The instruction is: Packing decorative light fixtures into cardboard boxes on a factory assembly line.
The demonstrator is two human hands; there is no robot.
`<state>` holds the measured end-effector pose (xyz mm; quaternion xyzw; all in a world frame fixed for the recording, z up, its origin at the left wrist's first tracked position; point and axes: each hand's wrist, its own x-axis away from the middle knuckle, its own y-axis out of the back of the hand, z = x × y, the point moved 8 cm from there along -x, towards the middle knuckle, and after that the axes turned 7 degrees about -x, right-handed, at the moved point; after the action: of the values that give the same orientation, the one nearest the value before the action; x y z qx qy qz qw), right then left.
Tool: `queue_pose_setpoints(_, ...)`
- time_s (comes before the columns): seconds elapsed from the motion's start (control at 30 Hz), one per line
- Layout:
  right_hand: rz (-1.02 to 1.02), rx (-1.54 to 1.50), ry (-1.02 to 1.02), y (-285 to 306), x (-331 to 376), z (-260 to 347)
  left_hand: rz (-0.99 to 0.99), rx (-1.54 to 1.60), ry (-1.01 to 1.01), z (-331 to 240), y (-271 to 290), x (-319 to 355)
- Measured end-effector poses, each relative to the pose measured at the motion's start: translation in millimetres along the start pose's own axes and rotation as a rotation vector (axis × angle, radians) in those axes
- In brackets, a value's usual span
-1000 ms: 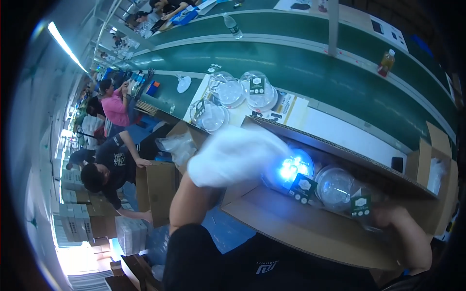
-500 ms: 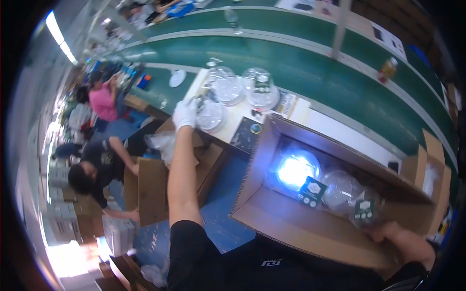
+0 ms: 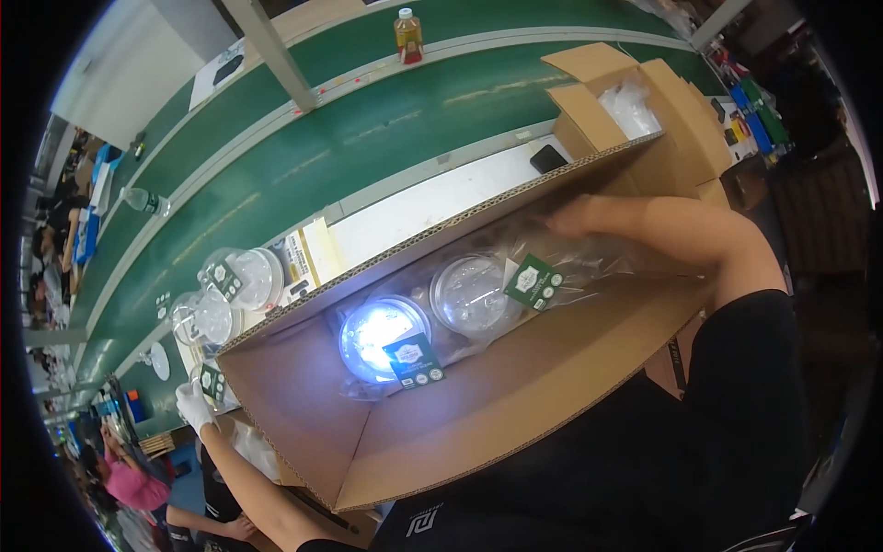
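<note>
Down at the lower left of the frame, the person's white-gloved left hand (image 3: 194, 405) is right at the edge of a clear domed plastic package with a dark green card (image 3: 216, 386). Looks like it's touching, but pinching or just resting there? Can't tell at that size. The bare right hand (image 3: 572, 216) is right of centre, inside a long, open brown cardboard box (image 3: 478, 405), in among crinkly clear plastic film (image 3: 598, 262). That one's blurry, so no telling whether the fingers are spread or closed.

Mid-frame, two round packages lie side by side in the box: a glowing blue-white one (image 3: 372, 336) with a green card at its lower edge, and an unlit clear one (image 3: 472, 294). Two more clear plastic domes, one nearer the box (image 3: 260, 278) and one further left (image 3: 210, 319), sit at the left end of the white surface (image 3: 414, 207).

Step-wise, it reads like the right hand minding the box while the left gets at a package on the surface. Lifting from there would call for a sure grip on slick plastic and enough height to clear the cardboard wall.

Hard to make out: glare washes out the lit one's insides, the right forearm covers part of the box's far end, and the green card (image 3: 533, 281) by the film could belong to either the unlit package or something underneath.
</note>
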<state>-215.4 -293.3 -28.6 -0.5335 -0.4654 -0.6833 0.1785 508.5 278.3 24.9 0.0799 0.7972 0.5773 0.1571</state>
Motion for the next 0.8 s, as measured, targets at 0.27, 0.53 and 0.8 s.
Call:
queue_pose_setpoints(0.27,-0.308,-0.022,0.022,16,0,10,0.128,-0.141,0.063,-28,8,32)
queue_pose_setpoints(0.53,0.086,-0.04,0.283,-27,61,78,0.034,-0.088,-0.084,-73,51,61)
queue_pose_setpoints(0.8,0.38,-0.138,0.65,-111,32,79,-0.224,-0.053,-0.158,-162,265,89)
